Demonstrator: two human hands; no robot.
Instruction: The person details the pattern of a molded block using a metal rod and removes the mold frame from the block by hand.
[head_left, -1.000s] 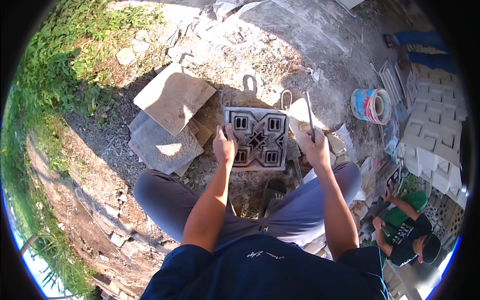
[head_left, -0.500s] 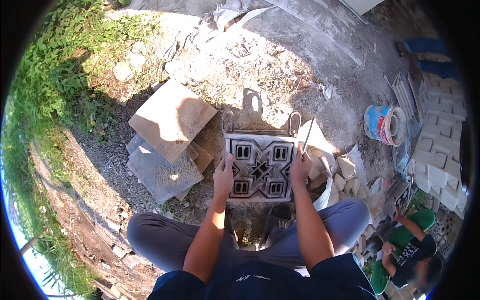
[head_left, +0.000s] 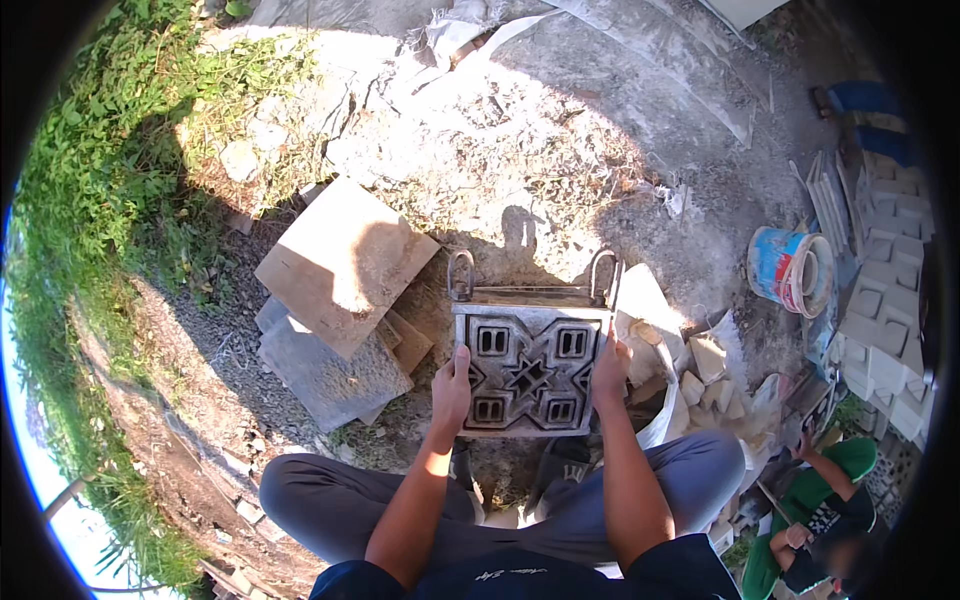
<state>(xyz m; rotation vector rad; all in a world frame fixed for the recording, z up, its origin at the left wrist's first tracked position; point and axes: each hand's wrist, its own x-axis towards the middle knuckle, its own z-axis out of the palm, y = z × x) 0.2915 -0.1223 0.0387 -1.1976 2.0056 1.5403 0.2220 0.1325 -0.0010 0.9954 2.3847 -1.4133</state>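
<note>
The work is outdoors on bare, rubble-strewn ground (head_left: 560, 140), sunlit beyond the square patterned mould (head_left: 530, 347) and shaded close around it. Green plants (head_left: 110, 200) grow well to the mould's left. Nearer on that side, a tan board (head_left: 345, 260) lies overlapping a grey board (head_left: 335, 375). Just right of the mould are broken pale chunks (head_left: 712, 390); farther right stand a blue, red and white bucket (head_left: 790, 270) and stacked pale blocks (head_left: 885, 290). A co-worker in dark and green clothing (head_left: 825, 510) is at the mould's lower right, well apart.

The mould is in front of the seated person, between the knees, its patterned face turned up toward them, with two metal loops (head_left: 604, 272) standing at its far edge. The left hand (head_left: 453, 390) is closed on the mould's left edge, thumb on the near side. The right hand (head_left: 611, 372) grips its right edge, with a thin dark rod (head_left: 615, 290) also in that grasp, pointing away past the right loop.
</note>
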